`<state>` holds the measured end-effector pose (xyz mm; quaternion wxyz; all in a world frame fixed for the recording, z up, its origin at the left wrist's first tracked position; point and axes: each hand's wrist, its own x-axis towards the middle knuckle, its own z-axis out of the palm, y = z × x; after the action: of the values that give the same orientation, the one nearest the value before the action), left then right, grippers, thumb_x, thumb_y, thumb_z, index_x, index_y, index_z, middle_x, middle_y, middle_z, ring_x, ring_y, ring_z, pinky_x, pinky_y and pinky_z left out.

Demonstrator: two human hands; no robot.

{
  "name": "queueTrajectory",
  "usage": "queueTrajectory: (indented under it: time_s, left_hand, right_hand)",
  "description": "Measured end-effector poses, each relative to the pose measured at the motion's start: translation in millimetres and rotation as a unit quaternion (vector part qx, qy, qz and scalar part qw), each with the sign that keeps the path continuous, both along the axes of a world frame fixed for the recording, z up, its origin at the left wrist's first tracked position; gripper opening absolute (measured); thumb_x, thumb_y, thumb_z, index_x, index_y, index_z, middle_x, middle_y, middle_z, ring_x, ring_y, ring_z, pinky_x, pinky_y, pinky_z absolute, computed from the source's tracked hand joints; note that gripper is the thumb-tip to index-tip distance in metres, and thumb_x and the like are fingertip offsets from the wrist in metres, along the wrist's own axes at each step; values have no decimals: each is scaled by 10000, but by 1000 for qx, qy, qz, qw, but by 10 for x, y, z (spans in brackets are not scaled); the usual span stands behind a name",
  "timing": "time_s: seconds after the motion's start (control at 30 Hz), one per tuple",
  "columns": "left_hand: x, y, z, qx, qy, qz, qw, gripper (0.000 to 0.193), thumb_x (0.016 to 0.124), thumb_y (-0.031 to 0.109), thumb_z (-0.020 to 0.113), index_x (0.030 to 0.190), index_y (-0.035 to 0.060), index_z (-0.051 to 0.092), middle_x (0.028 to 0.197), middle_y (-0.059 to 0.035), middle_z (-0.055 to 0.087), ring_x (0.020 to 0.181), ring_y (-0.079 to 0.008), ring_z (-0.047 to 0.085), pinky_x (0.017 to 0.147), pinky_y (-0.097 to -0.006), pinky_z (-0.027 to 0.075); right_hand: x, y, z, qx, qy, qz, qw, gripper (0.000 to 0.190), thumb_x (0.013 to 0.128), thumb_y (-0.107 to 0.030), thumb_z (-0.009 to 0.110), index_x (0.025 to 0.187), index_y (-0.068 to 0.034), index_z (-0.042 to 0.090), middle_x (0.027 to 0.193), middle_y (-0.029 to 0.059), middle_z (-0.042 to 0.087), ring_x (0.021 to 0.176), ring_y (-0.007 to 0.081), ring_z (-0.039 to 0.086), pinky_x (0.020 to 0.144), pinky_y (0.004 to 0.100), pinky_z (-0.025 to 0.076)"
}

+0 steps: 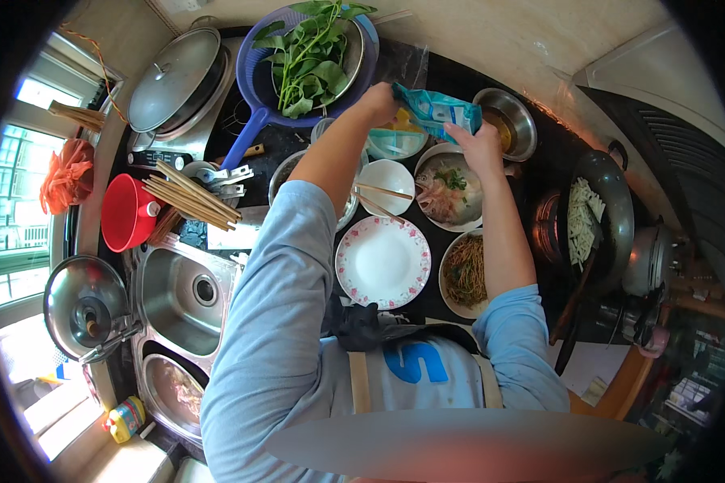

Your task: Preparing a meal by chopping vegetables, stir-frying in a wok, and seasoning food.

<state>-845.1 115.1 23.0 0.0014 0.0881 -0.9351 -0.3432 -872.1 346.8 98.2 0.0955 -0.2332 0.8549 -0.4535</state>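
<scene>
A crumpled teal plastic packet (438, 104) is held up over the back of the counter. My right hand (482, 145) grips its lower right end, and my left hand (382, 104) has its left end. Below the packet sits a container (399, 143) with something turquoise in it; a yellow thing shows behind, partly hidden. To the right is a steel bowl (522, 127) of brownish liquid. Nearer me are a white bowl (382, 172) with chopsticks (386, 192) across it, a dish of fish (450, 193) and a flower-rimmed plate (382, 265).
Noodle-like strands fill a plate (464, 275) under my right forearm. A wok (616, 217) with pale strips stands on the right, its spatula handle (574, 296) reaching towards me. Leafy greens (311, 66) lie in a purple colander (251, 78). The steel sink (178, 302) is at left.
</scene>
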Motion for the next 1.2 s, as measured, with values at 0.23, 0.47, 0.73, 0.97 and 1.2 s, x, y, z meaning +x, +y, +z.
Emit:
queueTrajectory:
  time_s: [0.23,0.47,0.73,0.97,1.2]
  left_hand:
    - [-67,-83,-82,-91,-15,-9,996,320,706,124,713,1018,72,663,954,-157,660,875,-334,642,808,-385,523]
    - [-5,62,174,82,-24,68,994,221,780,166,654,959,40,678,854,-188,670,785,-328,669,707,-397,535]
    - [104,-20,209,15,-4,38,999,188,817,143,604,951,37,683,808,-197,667,747,-304,680,685,-397,534]
    - [117,-117,49,-26,47,15,998,192,825,139,594,971,44,675,821,-207,664,743,-317,676,687,-387,536]
    - [34,-113,-13,39,1,74,996,213,803,137,629,983,31,669,866,-189,672,750,-331,671,688,-380,545]
  right_hand:
    - [-34,-24,-30,-20,18,11,1000,304,762,-255,719,892,16,672,798,144,686,735,236,663,698,349,495]
    - [-63,19,-35,-6,9,-5,1000,310,755,-257,720,894,16,671,802,152,688,752,241,670,703,350,496]
    - [-12,-31,64,-7,13,5,1000,302,755,-252,721,899,9,673,809,146,688,751,242,667,707,349,495]
    - [3,-96,67,-17,19,13,1000,297,758,-257,720,902,-1,676,813,140,687,760,241,664,718,349,492]
    - [-40,-71,30,16,26,-5,1000,302,754,-266,722,899,-4,677,810,144,688,767,250,667,723,348,495]
